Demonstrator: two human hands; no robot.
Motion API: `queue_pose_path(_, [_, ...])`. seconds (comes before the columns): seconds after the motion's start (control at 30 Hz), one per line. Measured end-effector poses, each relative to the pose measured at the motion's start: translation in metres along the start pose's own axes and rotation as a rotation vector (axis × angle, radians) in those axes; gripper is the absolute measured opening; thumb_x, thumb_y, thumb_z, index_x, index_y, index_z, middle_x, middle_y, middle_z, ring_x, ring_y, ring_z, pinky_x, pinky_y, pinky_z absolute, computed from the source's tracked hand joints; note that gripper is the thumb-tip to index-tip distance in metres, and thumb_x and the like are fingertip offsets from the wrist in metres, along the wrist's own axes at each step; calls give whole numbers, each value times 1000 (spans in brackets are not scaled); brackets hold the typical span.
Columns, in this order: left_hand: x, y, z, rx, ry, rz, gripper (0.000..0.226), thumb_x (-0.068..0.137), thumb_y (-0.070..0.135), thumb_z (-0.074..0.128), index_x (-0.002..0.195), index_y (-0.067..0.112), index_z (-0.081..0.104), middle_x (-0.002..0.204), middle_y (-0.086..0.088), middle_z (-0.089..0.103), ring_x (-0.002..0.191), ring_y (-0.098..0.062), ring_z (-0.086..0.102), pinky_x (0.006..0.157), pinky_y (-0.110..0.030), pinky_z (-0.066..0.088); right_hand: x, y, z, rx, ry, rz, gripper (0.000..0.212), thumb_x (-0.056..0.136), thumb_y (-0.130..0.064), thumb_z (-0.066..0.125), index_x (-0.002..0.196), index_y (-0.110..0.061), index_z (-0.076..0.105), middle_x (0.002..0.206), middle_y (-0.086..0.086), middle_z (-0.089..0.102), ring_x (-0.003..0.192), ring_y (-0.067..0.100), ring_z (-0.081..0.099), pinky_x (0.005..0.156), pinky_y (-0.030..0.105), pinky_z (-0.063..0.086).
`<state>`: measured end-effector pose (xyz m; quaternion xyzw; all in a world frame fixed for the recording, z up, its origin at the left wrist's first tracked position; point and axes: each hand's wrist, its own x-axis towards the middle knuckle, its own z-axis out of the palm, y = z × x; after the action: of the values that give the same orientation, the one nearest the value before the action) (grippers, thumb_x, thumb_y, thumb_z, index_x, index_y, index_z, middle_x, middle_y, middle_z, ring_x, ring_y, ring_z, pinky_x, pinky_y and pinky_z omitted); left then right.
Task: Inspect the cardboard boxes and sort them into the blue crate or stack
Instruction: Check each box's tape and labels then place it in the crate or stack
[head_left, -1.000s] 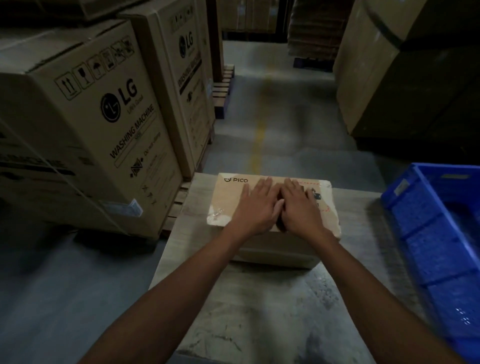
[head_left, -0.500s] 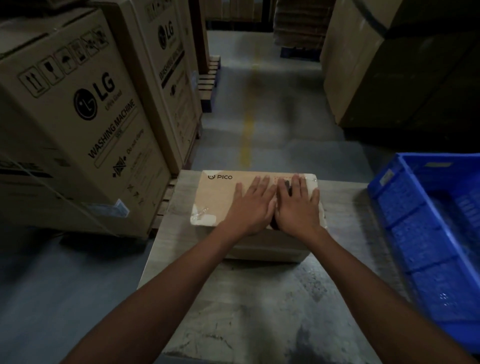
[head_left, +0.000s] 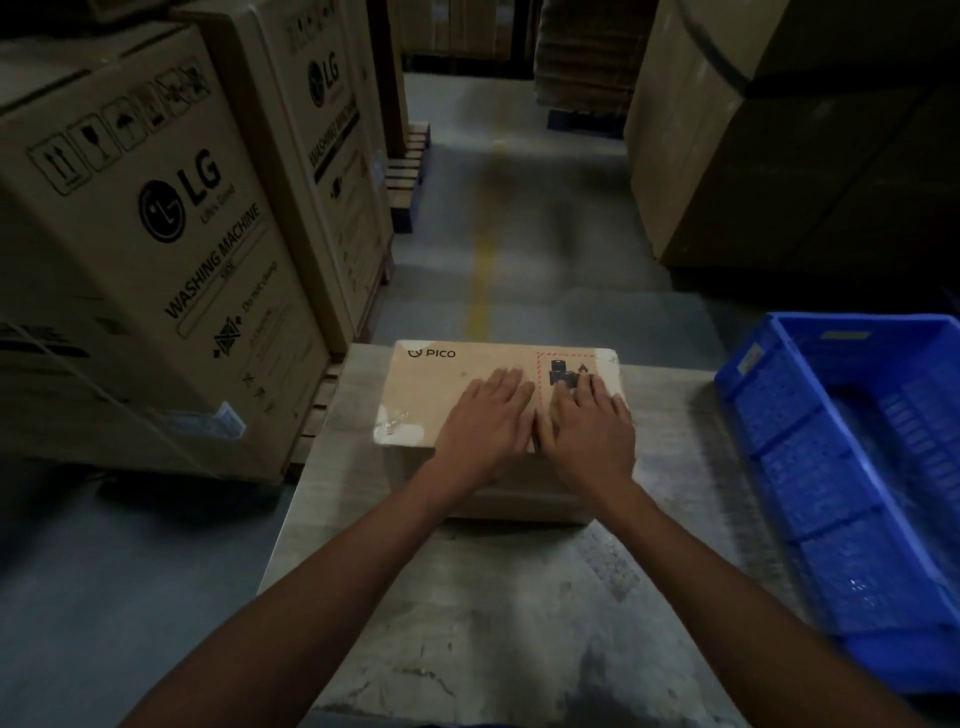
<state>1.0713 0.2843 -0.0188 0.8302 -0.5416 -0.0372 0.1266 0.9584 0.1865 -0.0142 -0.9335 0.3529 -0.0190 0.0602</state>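
Note:
A small cardboard box (head_left: 436, 384) marked PICO lies flat at the far end of a grey table (head_left: 467, 597). My left hand (head_left: 485, 421) and my right hand (head_left: 589, 426) rest side by side, palms down, on the box's top with straight fingers. A black battery warning label with a red dashed border shows just beyond my right fingertips. The blue crate (head_left: 810, 467) stands at the table's right side, and nothing shows inside the part I see.
Tall LG washing machine cartons (head_left: 156, 249) on wooden pallets stand close on the left. Large brown cartons (head_left: 727, 156) rise at the right back. A grey floor aisle with a yellow line (head_left: 483, 260) runs ahead between them.
Both hands have slid back toward me along the box top, uncovering the battery warning label. The box stays in place on the table.

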Motion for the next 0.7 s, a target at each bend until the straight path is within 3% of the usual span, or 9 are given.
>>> queue_pose_path(0.1, [-8, 1, 4, 56, -70, -21, 57, 108, 41, 16, 160, 18, 15, 168, -3, 6, 155, -20, 4, 123, -41, 4, -14, -10, 7, -2, 45, 18, 66, 102, -43, 15, 148, -10, 48, 156, 19, 41, 148, 36, 34, 121, 49, 25])
queue_pose_path(0.2, [-6, 2, 0, 53, -85, -27, 57, 108, 41, 15, 160, 18, 13, 168, -3, 3, 155, -19, 1, 123, -40, 2, -9, -10, 0, -32, -25, 17, 55, 107, -39, 24, 154, -14, 37, 162, 15, 32, 152, 31, 24, 123, 43, 15])
queue_pose_path(0.33, [-6, -7, 1, 78, -146, 5, 61, 107, 47, 20, 160, 21, 8, 168, -2, -3, 155, -18, -4, 123, -44, 0, -19, -1, 1, -8, 61, -5, 69, 98, -49, 12, 144, -18, 53, 154, 13, 46, 146, 32, 37, 114, 54, 29])
queue_pose_path(0.43, [2, -27, -4, 87, -206, -24, 70, 102, 60, 22, 160, 26, 2, 168, -2, -11, 154, -21, -10, 121, -55, -1, -30, -1, 2, 5, 24, 107, 65, 98, -53, 12, 153, -29, 38, 164, 12, 27, 153, 34, 19, 112, 67, 18])
queue_pose_path(0.53, [3, -52, -11, 88, -187, -165, 72, 100, 65, 19, 160, 30, -1, 167, -1, -15, 154, -24, -13, 120, -59, -3, -30, -4, 1, 35, -27, 176, 59, 103, -52, 22, 159, -34, 18, 169, 11, 7, 154, 40, 0, 114, 72, 13])
queue_pose_path(0.7, [-8, -65, -11, 46, 7, -441, 74, 97, 69, 24, 158, 28, 13, 168, -11, -4, 153, -38, -2, 117, -64, 6, -33, -4, 0, 73, -35, 232, 63, 101, -55, 27, 159, -32, 16, 167, 19, 1, 150, 49, 3, 110, 70, 24])
